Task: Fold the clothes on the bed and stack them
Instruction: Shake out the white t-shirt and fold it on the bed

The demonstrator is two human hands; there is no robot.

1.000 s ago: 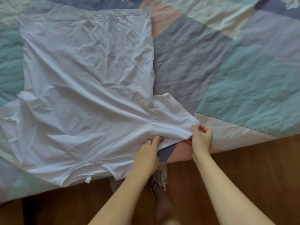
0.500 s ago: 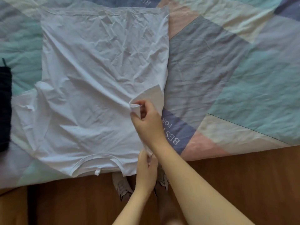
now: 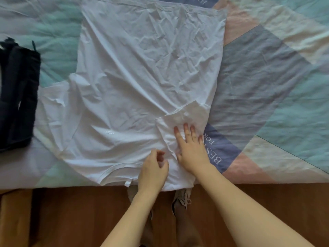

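A white T-shirt [image 3: 142,77] was seen spread flat and wrinkled over the patchwork bed cover [image 3: 267,77], its collar [image 3: 117,169] lying at the near edge of the bed and its hem toward the far side. One sleeve [image 3: 53,102] was stretched out to the left, while the other sleeve [image 3: 185,114] was found folded inward over the body of the shirt. The right hand [image 3: 191,148] was laid palm down on that folded sleeve, its fingers [image 3: 186,130] straight and slightly spread, pressing the cloth flat against the bed; the little finger was placed near the shirt's edge, just beside a blue patch with white lettering [image 3: 217,148]. The left hand [image 3: 154,171] was held just beside the right one, over the shoulder area next to the collar, with its fingers curled loosely inward; whether any cloth was pinched between them could not be told. A dark folded garment [image 3: 17,97] was seen lying on the bed cover at the left edge of the view, near the outstretched sleeve but apart from it. Below the bed edge a wooden floor [image 3: 71,220] was visible, and shoes [image 3: 180,200] were partly seen between the forearms.
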